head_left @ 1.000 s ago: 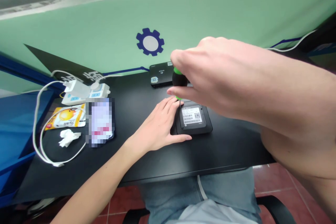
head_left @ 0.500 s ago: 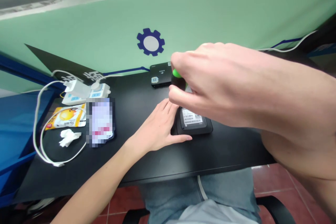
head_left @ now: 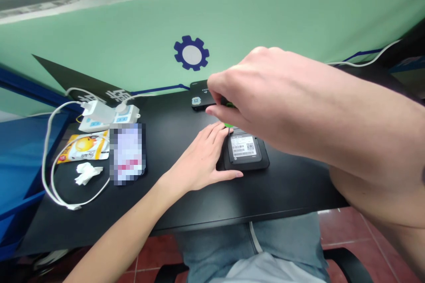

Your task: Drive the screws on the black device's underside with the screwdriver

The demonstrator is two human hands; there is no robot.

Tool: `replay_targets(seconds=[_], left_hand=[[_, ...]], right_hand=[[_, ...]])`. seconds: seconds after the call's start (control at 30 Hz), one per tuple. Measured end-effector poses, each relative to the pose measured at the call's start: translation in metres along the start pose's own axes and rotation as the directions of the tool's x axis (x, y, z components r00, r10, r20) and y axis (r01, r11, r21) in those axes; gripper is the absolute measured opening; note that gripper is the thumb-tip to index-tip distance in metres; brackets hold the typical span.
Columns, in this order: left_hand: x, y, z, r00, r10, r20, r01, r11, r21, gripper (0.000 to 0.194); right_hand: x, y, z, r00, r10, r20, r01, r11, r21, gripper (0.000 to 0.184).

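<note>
A small black device [head_left: 245,154] with a white barcode label lies on the black desk [head_left: 186,199]. My left hand [head_left: 199,159] rests flat against the device's left side, fingers stretched out and thumb along its near edge. Raised close to the camera, my right hand [head_left: 265,93] has its fingers closed round a screwdriver [head_left: 228,115] with a black and green handle, most of it hidden by the fingers. The screwdriver points down at the device's far left corner.
A second black device [head_left: 199,97] sits at the back by the green wall. To the left are a white power strip [head_left: 109,115] with white cables, a yellow packet [head_left: 83,148], crumpled tissue [head_left: 86,172] and a blurred phone-sized object [head_left: 128,152].
My right hand has turned round the screwdriver handle, so less of the green and black grip shows now. My left hand and the device have stayed put.
</note>
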State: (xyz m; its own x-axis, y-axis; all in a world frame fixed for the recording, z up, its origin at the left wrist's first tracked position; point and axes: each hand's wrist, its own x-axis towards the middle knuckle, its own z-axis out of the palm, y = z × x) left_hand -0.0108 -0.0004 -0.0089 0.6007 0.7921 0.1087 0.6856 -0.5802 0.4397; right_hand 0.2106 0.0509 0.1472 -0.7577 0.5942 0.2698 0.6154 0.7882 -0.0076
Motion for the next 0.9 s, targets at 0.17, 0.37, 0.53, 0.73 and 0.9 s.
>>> replay_targets(seconds=[0.17, 0.37, 0.53, 0.73, 0.9], left_hand=[[0.0, -0.002, 0.003, 1.0, -0.01, -0.007, 0.009, 1.0, -0.024, 0.116], [0.002, 0.003, -0.003, 0.999, -0.022, 0.042, 0.023, 0.999, -0.028, 0.1], [0.003, 0.004, -0.003, 0.999, -0.014, 0.037, 0.015, 1.0, -0.015, 0.099], [0.002, 0.002, -0.002, 1.0, -0.002, 0.021, 0.002, 1.0, 0.004, 0.106], [0.0, 0.0, 0.002, 1.0, -0.004, -0.008, 0.004, 1.0, 0.002, 0.111]], right_hand=[[0.0, -0.005, -0.003, 0.998, 0.013, 0.069, -0.008, 0.997, -0.075, 0.028], [-0.004, -0.005, -0.009, 0.986, -0.003, 0.164, 0.011, 0.999, -0.05, 0.01], [-0.007, -0.005, -0.012, 0.991, -0.043, 0.128, 0.039, 0.999, 0.032, 0.015], [-0.013, -0.001, -0.01, 0.993, -0.083, 0.084, 0.082, 0.996, 0.027, 0.014], [-0.012, 0.002, -0.009, 0.991, -0.098, 0.089, 0.096, 0.995, 0.021, 0.014]])
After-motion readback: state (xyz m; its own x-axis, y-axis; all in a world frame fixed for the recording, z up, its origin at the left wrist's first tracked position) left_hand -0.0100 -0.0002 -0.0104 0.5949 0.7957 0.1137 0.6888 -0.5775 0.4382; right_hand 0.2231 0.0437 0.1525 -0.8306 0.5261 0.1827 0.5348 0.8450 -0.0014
